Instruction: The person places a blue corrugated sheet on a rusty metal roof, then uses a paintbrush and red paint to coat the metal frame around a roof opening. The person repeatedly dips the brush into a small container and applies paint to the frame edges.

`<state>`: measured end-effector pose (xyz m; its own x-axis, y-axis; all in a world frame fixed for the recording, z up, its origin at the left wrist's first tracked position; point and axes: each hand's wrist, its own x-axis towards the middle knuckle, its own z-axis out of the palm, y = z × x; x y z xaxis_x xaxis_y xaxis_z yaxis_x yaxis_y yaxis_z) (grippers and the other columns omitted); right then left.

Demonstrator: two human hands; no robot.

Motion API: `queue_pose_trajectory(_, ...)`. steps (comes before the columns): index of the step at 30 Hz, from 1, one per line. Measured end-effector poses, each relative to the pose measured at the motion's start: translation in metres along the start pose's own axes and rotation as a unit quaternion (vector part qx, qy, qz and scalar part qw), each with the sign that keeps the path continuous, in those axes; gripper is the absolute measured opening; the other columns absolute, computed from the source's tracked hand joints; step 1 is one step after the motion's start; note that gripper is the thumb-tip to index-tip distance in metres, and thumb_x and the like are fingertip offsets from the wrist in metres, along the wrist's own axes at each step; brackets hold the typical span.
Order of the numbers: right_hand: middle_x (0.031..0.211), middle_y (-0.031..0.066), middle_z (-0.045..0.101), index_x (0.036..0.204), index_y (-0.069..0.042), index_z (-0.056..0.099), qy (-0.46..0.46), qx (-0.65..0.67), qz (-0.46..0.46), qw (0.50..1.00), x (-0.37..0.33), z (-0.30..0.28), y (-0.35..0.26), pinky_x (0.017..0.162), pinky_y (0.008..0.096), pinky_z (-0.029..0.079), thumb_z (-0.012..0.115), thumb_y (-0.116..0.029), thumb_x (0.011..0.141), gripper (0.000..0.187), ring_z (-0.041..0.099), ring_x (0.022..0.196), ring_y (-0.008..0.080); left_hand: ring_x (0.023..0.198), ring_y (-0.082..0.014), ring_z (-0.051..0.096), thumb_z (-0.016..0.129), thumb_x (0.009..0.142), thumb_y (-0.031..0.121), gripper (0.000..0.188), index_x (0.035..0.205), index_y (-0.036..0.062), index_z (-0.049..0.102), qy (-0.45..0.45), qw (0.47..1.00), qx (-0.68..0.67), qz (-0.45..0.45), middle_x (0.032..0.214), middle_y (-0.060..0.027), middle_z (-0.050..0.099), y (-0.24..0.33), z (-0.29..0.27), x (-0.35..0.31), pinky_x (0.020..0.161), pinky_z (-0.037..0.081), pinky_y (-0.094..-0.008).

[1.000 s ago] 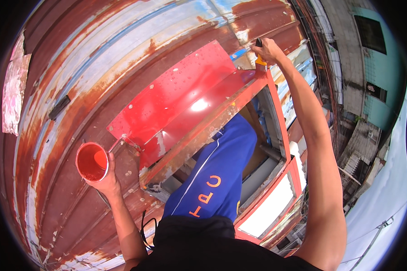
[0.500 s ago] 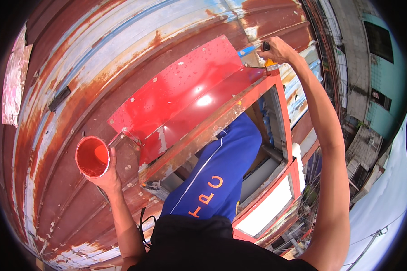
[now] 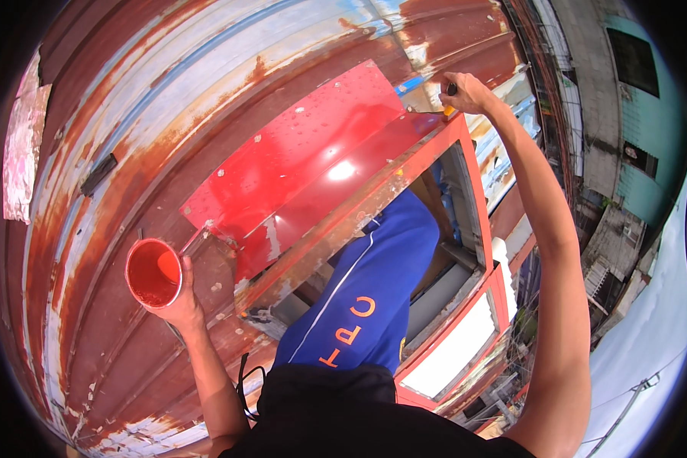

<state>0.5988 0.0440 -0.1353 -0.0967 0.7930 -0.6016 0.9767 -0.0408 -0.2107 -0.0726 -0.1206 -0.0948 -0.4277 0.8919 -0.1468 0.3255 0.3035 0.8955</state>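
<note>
My left hand (image 3: 182, 307) is wrapped round a round cup (image 3: 143, 253) with red-orange paint inside, tilted so that its mouth faces me. At the upper right, my right hand (image 3: 469, 93) grips a paintbrush (image 3: 449, 111) with a dark handle end and a yellow part. The brush reaches down to the far right corner of a window-like frame (image 3: 469, 156), painted red-orange there. Whether the bristles touch it is too small to tell. Along the frame's far bar (image 3: 336, 217), the paint is patchy and worn. A glossy red metal sheet (image 3: 298, 141) adjoins that bar.
Rusty corrugated roofing (image 3: 183, 130) spreads out beyond and to the left. My leg in blue trousers (image 3: 374, 282) passes through the frame's opening. A dark scrap (image 3: 98, 175) lies on the roof. Cables (image 3: 546, 91) and a teal building (image 3: 637, 114) are on the right.
My right hand has shifted slightly left with the brush, which sits a little more over the frame's corner. The cup in my left hand has dropped slightly in the picture.
</note>
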Motion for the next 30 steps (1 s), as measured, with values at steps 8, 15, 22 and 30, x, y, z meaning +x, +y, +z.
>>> queue_pose_trajectory(8,0.082,0.0117,0.079,0.096,-0.001,0.062,0.046,0.182,0.053,0.981,-0.028,0.006,-0.025,0.073,0.0375,0.060,0.072,-0.018,0.087,0.021,0.075,0.072,0.0224,0.122,-0.0211,0.068,0.093,0.080,0.000,0.080,0.151,0.0022,0.055,-0.048,0.999,0.000,0.012,0.140,-0.0105,0.068,0.013,0.006,0.000,0.111,0.053,-0.0406)
queue_pose_trajectory(15,0.081,0.0117,0.079,0.097,-0.002,0.058,0.042,0.221,0.046,0.973,-0.018,-0.011,-0.037,0.056,0.0344,0.058,0.071,-0.016,0.088,0.022,0.069,0.061,0.0181,0.127,-0.0218,0.066,0.093,0.081,0.001,0.078,0.150,0.0023,0.057,-0.027,0.999,-0.010,0.044,0.145,-0.0110,0.066,0.013,0.005,0.000,0.112,0.052,-0.0405)
queue_pose_trajectory(22,0.079,0.0140,0.076,0.095,0.000,0.057,0.014,0.197,0.062,0.978,-0.014,-0.020,-0.054,0.055,0.0353,0.059,0.070,-0.012,0.089,0.019,0.074,0.063,0.0186,0.127,-0.0218,0.066,0.093,0.080,0.001,0.079,0.150,0.0028,0.056,-0.028,0.999,-0.005,0.021,0.147,-0.0112,0.065,0.015,0.002,-0.004,0.113,0.052,-0.0407)
queue_pose_trajectory(30,0.080,0.0134,0.077,0.097,0.000,0.061,0.022,0.197,0.043,0.979,-0.011,-0.013,-0.052,0.059,0.0362,0.058,0.074,-0.020,0.087,0.026,0.073,0.066,0.0216,0.113,-0.0213,0.072,0.083,0.088,-0.006,0.061,0.144,0.0006,0.059,-0.026,0.994,-0.010,0.108,0.127,-0.0129,0.073,0.021,0.012,-0.001,0.090,0.065,-0.0346)
